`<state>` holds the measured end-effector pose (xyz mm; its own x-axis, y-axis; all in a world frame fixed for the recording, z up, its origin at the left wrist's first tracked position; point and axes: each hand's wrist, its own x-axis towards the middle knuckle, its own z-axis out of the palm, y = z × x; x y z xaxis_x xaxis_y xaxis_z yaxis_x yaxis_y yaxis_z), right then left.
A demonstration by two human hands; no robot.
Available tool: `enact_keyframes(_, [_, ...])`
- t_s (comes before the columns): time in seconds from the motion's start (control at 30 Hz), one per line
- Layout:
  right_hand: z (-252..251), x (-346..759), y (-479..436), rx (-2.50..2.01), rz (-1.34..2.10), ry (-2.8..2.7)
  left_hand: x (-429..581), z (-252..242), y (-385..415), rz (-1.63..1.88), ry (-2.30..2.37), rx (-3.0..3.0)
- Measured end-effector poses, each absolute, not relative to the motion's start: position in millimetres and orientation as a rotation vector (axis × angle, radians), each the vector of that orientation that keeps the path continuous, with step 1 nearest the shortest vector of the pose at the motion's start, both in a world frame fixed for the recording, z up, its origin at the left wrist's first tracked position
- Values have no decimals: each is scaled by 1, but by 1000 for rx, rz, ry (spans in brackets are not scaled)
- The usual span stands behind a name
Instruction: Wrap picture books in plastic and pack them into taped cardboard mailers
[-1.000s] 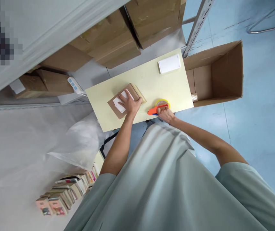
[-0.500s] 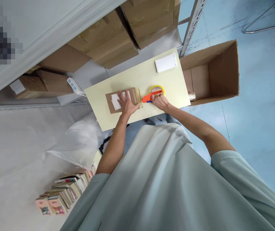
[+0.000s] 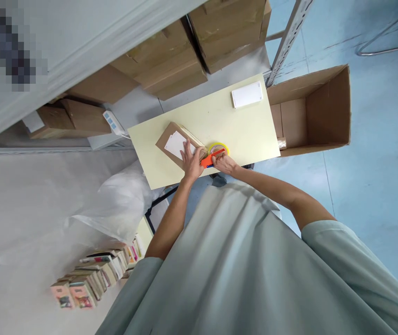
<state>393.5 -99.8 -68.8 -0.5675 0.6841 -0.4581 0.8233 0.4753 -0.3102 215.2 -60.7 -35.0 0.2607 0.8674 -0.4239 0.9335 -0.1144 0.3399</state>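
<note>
A small brown cardboard box [image 3: 167, 135] with white labels [image 3: 177, 144] lies at a slant on the pale table. My left hand [image 3: 192, 160] grips its near right end, fingers over the top and thumb around the end. In my right hand [image 3: 224, 164] is an orange tape dispenser [image 3: 207, 161], held by its handle. Its yellow-rimmed tape roll [image 3: 226, 148] stands out beyond the handle. The dispenser's front is against or very close to the box end by my left thumb; the exact contact is hidden by the hands.
The cream table [image 3: 220, 111] bears a stack of white cards or labels [image 3: 247, 95]. A large open carton [image 3: 328, 111] stands right of it. Behind are shelved cartons [image 3: 174, 56], a metal post [image 3: 288, 42] and a power strip [image 3: 113, 123]. Plastic film [image 3: 122, 200] and books [image 3: 94, 279] are at left.
The box has turned clockwise, its right end swinging toward me. My right hand has brought the tape dispenser left and closer to me, beside my left hand.
</note>
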Motion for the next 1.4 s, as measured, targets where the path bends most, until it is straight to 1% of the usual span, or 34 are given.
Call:
enact_keyframes(0.17, [-82, 447, -116, 1355, -843, 2353, 209, -36, -66, -40, 1568, 2010])
enact_keyframes(0.27, [-86, 490, -117, 1480, -775, 2235, 210, -36, -66, -79, 1585, 2009])
enact_keyframes(0.37, [-84, 507, -105, 1583, -731, 2172, 209, -37, -66, -163, 1610, 2019])
enact_keyframes(0.47, [-79, 492, -83, 1651, -715, 2169, 208, -39, -65, -200, 1593, 2040])
enact_keyframes(0.67, [-70, 436, -44, 1714, -717, 2210, 204, -43, -65, -165, 1554, 2041])
enact_keyframes(0.87, [-51, 393, -50, 1712, -879, 2156, 205, -41, -65, -159, 1535, 2086])
enact_keyframes(1.07, [-42, 376, -40, 1800, -782, 2088, 206, -37, -69, -89, 1518, 2068])
enact_keyframes(1.17, [-31, 383, -33, 1912, -727, 2054, 206, -34, -70, -62, 1498, 2074])
enact_keyframes(1.27, [-10, 403, -29, 2024, -669, 2014, 210, -27, -64, 1, 1540, 2009])
enact_keyframes(1.4, [34, 426, -11, 2094, -636, 2005, 220, 3, -36, 236, 1620, 1915])
